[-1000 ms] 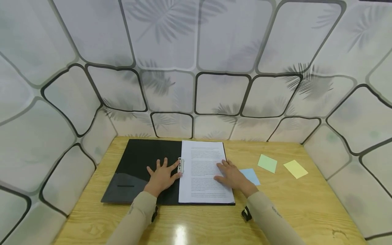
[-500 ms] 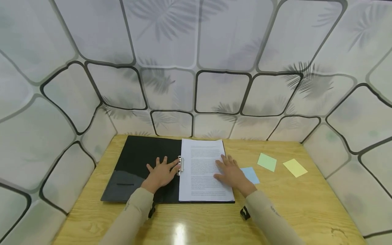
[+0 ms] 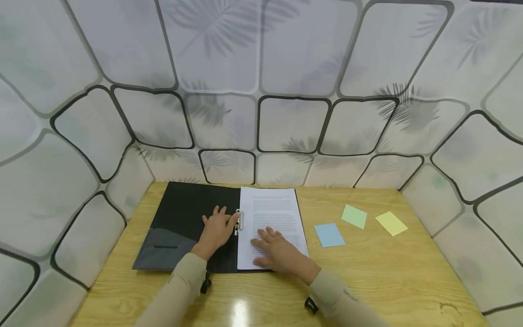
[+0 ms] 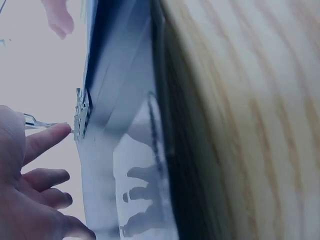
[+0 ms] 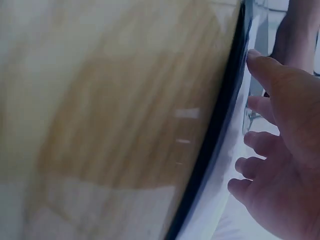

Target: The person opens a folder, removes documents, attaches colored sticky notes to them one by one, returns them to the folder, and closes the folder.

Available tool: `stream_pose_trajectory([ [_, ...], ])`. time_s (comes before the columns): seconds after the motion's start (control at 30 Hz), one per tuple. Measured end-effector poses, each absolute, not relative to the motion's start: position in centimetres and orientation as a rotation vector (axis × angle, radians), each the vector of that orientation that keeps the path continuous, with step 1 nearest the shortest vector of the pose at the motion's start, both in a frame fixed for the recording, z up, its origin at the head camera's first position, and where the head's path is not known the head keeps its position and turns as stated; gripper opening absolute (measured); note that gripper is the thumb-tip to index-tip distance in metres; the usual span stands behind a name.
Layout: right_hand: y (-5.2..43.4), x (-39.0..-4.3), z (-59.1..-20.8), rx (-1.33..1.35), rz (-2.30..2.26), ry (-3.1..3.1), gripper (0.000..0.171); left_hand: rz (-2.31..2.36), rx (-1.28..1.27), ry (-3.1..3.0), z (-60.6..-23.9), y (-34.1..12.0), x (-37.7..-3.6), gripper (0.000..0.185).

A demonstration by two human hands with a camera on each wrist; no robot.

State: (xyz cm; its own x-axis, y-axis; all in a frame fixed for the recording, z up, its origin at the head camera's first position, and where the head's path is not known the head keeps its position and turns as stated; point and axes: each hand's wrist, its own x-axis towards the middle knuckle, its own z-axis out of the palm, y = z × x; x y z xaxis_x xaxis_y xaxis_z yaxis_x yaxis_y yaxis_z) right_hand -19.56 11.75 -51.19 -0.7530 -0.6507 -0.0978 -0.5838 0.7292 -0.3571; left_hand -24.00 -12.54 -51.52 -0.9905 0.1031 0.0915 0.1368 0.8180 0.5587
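Observation:
A black clip folder (image 3: 200, 200) lies spread open on the wooden table, with a stack of printed paper (image 3: 273, 206) on its right half. Along the fold, a metal clip (image 3: 239, 221) borders the left edge of the sheets. My left hand (image 3: 214, 232) is over the fold; one extended digit touches the clip (image 4: 81, 120) in the left wrist view, and the other fingers are loosely bent. Over the lower part of the pages is my right hand (image 3: 283, 256), fingers extended and slightly apart. It hides some of the text and the lower right corner of the sheets.
To the right of the folder lie a blue sticky note (image 3: 329, 235), a green one (image 3: 354, 216) and a yellow one (image 3: 391, 223). A translucent pocket (image 3: 167, 250) covers the folder's lower left. Patterned fabric walls (image 3: 294, 122) stand behind and at both sides.
My right hand has slid left and nearer across the pages, uncovering the whole blue sticky note. The left hand's fingers have drawn closer together while remaining by the clip.

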Motion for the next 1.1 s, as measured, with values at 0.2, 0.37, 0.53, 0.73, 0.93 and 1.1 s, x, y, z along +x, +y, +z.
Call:
stream_pose_trajectory([
  [0.2,11.0,-18.9,-51.5,-0.982,-0.405,2.676,0.059,-1.007,-0.167,-2.843,-51.4,-12.2,-24.2,0.050],
  [0.37,11.1,-18.9,-51.7,-0.982,-0.380,2.688,0.059,-0.985,-0.179,-2.854,-51.5,-12.1,-24.4,0.042],
  [0.53,11.1,-18.9,-51.9,-1.009,-0.393,2.691,0.059,-0.839,-0.248,-2.932,-51.6,-12.5,-24.9,0.037],
  [0.73,10.9,-19.0,-52.0,-1.004,-0.371,2.698,0.059,-0.601,-0.336,-3.072,-51.9,-12.9,-25.6,0.043],
  [0.93,10.3,-18.9,-51.5,-1.027,-0.371,2.696,0.057,-0.548,-0.354,-3.125,-51.9,-13.1,-26.0,0.045],
  [1.1,8.7,-18.5,-51.2,-1.103,-0.392,2.678,0.054,-0.553,-0.354,-3.138,-51.7,-13.1,-26.1,0.044],
])
